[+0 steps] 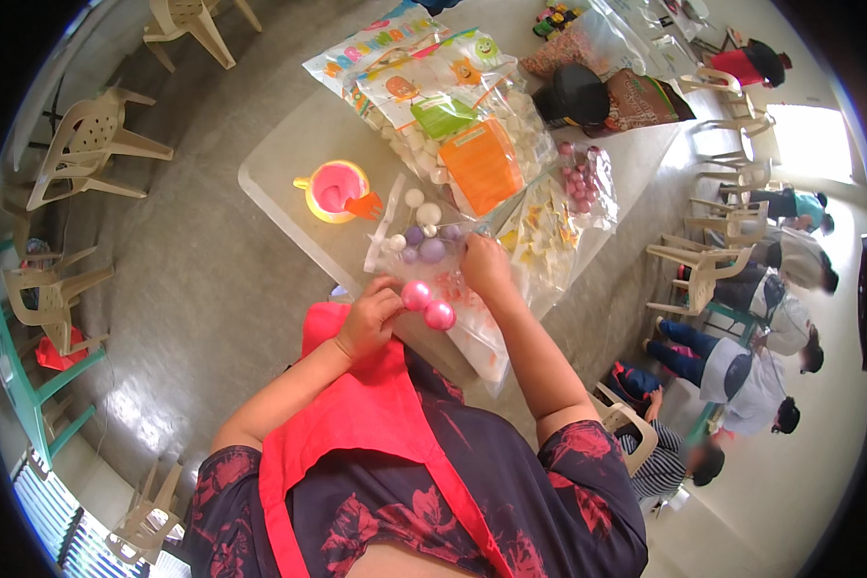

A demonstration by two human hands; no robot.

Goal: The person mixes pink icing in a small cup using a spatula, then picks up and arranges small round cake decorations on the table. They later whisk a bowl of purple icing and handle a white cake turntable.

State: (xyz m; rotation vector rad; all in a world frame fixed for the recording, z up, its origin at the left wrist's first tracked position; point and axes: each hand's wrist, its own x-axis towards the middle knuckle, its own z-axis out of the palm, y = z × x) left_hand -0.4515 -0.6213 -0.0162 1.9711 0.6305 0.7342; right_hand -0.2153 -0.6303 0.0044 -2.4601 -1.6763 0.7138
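My left hand [368, 318] holds two shiny pink balls [428, 305], apparently picks, at its fingertips; their sticks are hidden. Over the near side of the table, my right hand [485, 264] is curled at a clear plastic bag [488, 354] with small red pieces in it. Its fingertips are hidden, so I cannot tell whether it grips the plastic. Just beyond my hands, white and purple ball picks [432, 250] lie on clear plastic. Left of them stands a yellow cup [334, 189] with pink contents and an orange fork-shaped piece [365, 206] at its rim.
Large marshmallow bags [433, 108] cover the table's [274, 159] far part. A bag of pink balls [581, 177], yellow cutouts [542, 224], a black lidded container [572, 95] and a brown pouch [646, 101] lie right. Plastic chairs [90, 141] and several people [744, 368] are around.
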